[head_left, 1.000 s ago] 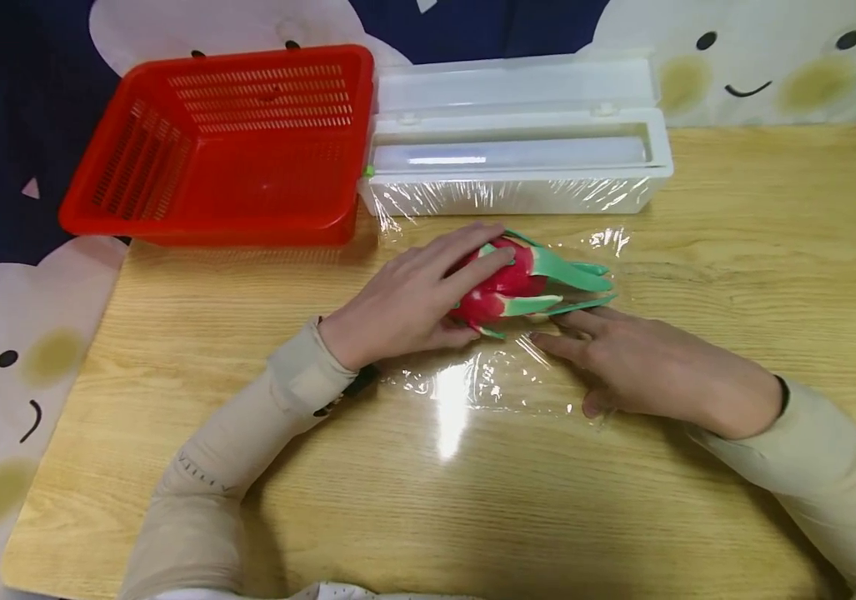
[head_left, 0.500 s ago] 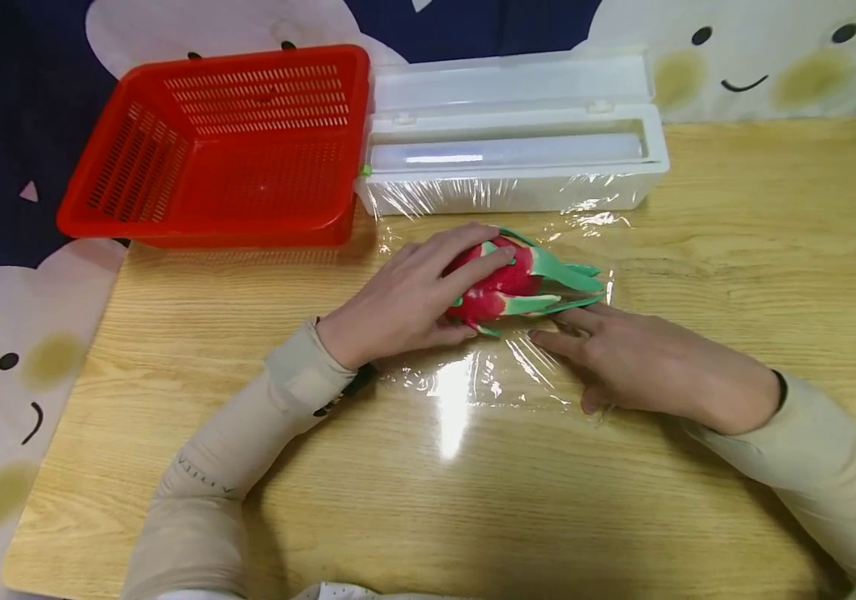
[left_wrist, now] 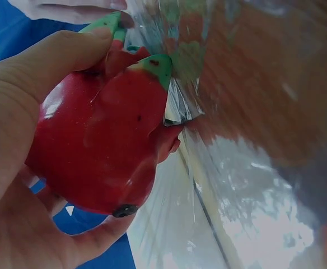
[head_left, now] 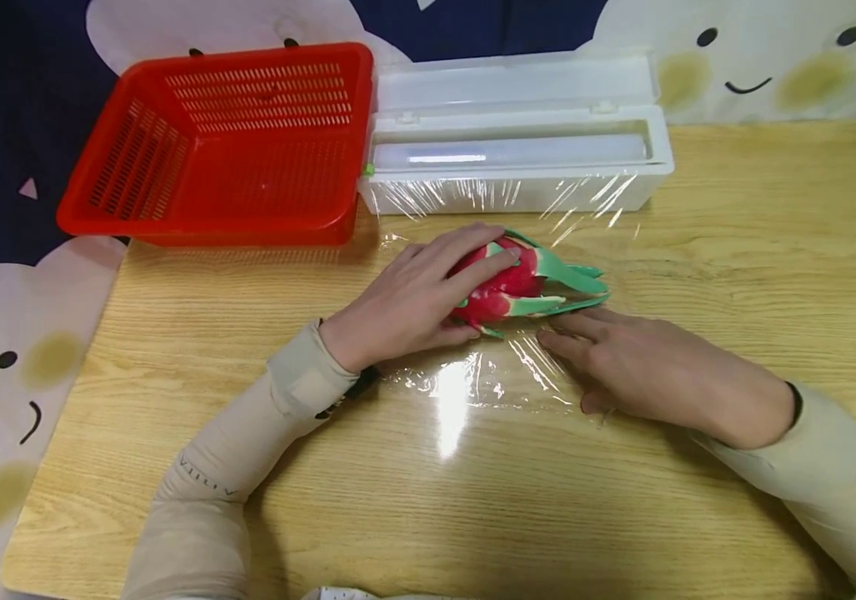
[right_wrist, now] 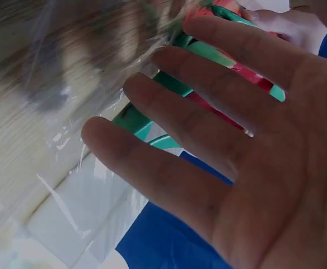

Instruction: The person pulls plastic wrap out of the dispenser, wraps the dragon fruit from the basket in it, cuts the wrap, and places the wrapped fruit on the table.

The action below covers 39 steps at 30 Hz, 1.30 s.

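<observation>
A red dragon fruit [head_left: 498, 283] with green leaf tips lies on a sheet of clear plastic wrap [head_left: 506, 379] spread over the table. My left hand [head_left: 412, 300] grips its rounded end; the left wrist view shows thumb and fingers curled round the red body [left_wrist: 102, 140]. My right hand [head_left: 645, 367] lies low by the leafy end, fingertips at the wrap beside the lowest leaf. In the right wrist view that hand [right_wrist: 225, 129] has its fingers straight and spread, with green leaves [right_wrist: 132, 120] behind them. The wrap runs back to a roll [head_left: 510, 152] in a white box [head_left: 503, 196].
The white box's lid [head_left: 510, 82] stands raised at the back. Left of it sits a red plastic basket [head_left: 262, 183] with slotted walls. The wooden table [head_left: 428, 517] stretches in front, and a dark blue cloth with cloud faces [head_left: 488, 25] hangs behind.
The left hand keeps its grip on the dragon fruit, which stays in place. The right hand has shifted slightly, and creases in the wrap near the box have changed.
</observation>
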Each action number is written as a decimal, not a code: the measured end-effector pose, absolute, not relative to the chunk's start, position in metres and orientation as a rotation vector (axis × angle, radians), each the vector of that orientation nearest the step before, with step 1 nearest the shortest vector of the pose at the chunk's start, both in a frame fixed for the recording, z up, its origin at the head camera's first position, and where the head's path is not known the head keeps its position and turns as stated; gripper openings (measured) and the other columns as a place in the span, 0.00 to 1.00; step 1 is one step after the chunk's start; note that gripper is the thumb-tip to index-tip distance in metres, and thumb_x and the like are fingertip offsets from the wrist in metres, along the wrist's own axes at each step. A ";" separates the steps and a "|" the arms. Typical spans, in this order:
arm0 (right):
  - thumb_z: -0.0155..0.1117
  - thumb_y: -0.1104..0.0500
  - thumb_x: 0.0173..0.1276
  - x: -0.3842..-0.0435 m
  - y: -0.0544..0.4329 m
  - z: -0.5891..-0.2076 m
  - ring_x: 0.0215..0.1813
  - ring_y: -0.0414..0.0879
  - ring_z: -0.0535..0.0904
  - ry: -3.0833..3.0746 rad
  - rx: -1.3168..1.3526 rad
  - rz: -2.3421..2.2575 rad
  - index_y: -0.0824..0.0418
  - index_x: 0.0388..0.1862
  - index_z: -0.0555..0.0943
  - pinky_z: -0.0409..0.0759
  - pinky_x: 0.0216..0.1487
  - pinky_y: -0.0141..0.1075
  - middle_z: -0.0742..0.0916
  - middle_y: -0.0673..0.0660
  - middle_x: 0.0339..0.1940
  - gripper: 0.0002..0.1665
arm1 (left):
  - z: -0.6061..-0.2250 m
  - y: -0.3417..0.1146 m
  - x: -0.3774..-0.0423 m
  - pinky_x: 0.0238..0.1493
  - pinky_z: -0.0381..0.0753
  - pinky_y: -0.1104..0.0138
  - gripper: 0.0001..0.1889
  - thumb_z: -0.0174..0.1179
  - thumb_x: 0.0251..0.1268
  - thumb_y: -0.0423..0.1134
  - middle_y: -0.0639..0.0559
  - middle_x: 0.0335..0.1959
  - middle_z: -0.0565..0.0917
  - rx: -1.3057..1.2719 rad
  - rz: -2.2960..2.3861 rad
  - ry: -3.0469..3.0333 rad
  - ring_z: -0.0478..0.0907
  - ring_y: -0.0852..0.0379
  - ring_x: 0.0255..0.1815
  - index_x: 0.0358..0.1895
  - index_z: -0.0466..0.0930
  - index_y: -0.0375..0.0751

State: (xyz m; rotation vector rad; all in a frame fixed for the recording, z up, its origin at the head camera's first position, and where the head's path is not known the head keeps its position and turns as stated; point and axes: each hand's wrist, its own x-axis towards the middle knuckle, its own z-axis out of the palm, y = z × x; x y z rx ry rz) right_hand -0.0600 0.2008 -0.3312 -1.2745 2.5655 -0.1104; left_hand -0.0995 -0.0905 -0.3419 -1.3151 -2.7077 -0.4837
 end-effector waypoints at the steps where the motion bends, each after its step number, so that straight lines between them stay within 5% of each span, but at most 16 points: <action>1: 0.84 0.50 0.53 -0.060 0.201 -0.331 0.74 0.60 0.75 2.571 -1.288 -0.114 0.58 0.75 0.73 0.82 0.65 0.56 0.79 0.59 0.74 0.52 | -0.342 -0.090 -0.099 0.66 0.78 0.47 0.48 0.75 0.58 0.55 0.48 0.81 0.61 -1.315 -0.485 -2.710 0.61 0.50 0.81 0.79 0.60 0.53; 17: 0.84 0.50 0.53 -0.055 0.201 -0.323 0.69 0.60 0.80 2.613 -1.354 -0.089 0.61 0.67 0.79 0.80 0.68 0.56 0.83 0.60 0.67 0.43 | -0.343 -0.091 -0.101 0.63 0.79 0.47 0.45 0.75 0.58 0.54 0.47 0.78 0.65 -1.312 -0.504 -2.687 0.63 0.50 0.80 0.78 0.62 0.52; 20: 0.85 0.52 0.50 -0.053 0.200 -0.322 0.56 0.54 0.85 2.640 -1.385 -0.109 0.55 0.54 0.83 0.84 0.58 0.52 0.87 0.53 0.52 0.32 | -0.343 -0.091 -0.100 0.63 0.79 0.47 0.46 0.75 0.57 0.54 0.47 0.78 0.64 -1.314 -0.515 -2.688 0.62 0.50 0.80 0.78 0.62 0.52; 24: 0.83 0.54 0.51 -0.051 0.198 -0.321 0.35 0.45 0.79 2.672 -1.450 -0.140 0.49 0.37 0.80 0.84 0.42 0.45 0.81 0.44 0.30 0.20 | -0.344 -0.091 -0.100 0.63 0.79 0.47 0.46 0.75 0.57 0.52 0.47 0.78 0.64 -1.315 -0.516 -2.690 0.61 0.51 0.80 0.78 0.62 0.52; 27: 0.80 0.56 0.54 -0.049 0.197 -0.321 0.31 0.43 0.76 2.670 -1.485 -0.150 0.49 0.35 0.79 0.82 0.37 0.43 0.78 0.43 0.27 0.16 | -0.343 -0.091 -0.101 0.64 0.79 0.47 0.46 0.75 0.58 0.53 0.47 0.79 0.64 -1.317 -0.510 -2.701 0.60 0.51 0.81 0.78 0.62 0.52; 35: 0.83 0.56 0.42 -0.047 0.196 -0.328 0.31 0.37 0.72 2.472 -1.312 -0.172 0.44 0.31 0.75 0.76 0.31 0.39 0.75 0.38 0.27 0.24 | -0.343 -0.091 -0.101 0.65 0.78 0.46 0.46 0.75 0.58 0.52 0.47 0.79 0.63 -1.319 -0.507 -2.716 0.60 0.51 0.81 0.79 0.61 0.53; 39: 0.83 0.59 0.39 -0.048 0.197 -0.337 0.33 0.43 0.76 2.434 -1.259 -0.085 0.46 0.34 0.76 0.79 0.34 0.44 0.78 0.42 0.29 0.26 | -0.343 -0.091 -0.101 0.65 0.78 0.45 0.47 0.75 0.58 0.53 0.48 0.80 0.62 -1.323 -0.500 -2.728 0.59 0.51 0.82 0.79 0.60 0.53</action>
